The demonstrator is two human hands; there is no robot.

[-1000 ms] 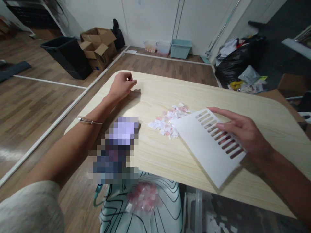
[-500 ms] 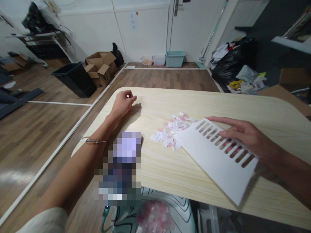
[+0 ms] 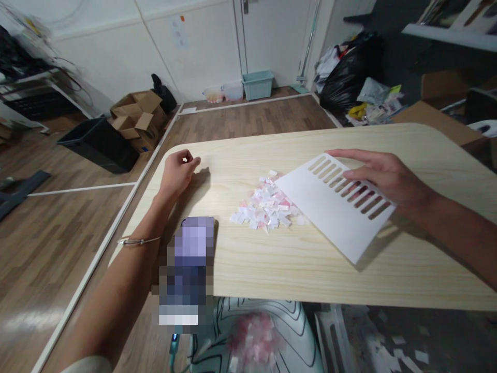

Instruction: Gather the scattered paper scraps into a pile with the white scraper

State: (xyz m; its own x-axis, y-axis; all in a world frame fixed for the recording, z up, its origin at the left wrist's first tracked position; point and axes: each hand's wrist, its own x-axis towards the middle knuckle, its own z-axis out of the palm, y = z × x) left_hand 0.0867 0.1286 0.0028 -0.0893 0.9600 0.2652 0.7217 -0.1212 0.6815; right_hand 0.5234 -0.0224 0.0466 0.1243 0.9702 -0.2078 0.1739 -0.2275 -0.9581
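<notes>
A white board with a row of long slots (image 3: 330,207) is held in my right hand (image 3: 392,181), thumb on the upper face and fingers reaching beneath. The board is tilted, its left corner beside a heap of small white and pink paper pieces (image 3: 267,202) on the table. Whether that corner touches the heap, I cannot tell. My left hand (image 3: 179,171) rests near the table's far left corner, fingers curled in toward the thumb; no object shows in it. A phone-like device (image 3: 194,241), its screen blurred out, is beside my left forearm.
The pale wooden table (image 3: 248,269) has rounded far corners. Below its front edge are a patterned cloth (image 3: 298,336) with pinkish pieces on it and a clear container (image 3: 337,336). A black bin (image 3: 101,145), cardboard boxes (image 3: 140,122) and a black bag (image 3: 345,72) stand beyond.
My right hand has moved the slotted board away from the table's front edge, and more of the paper heap shows. The view has shifted; my left hand stays near the far left corner.
</notes>
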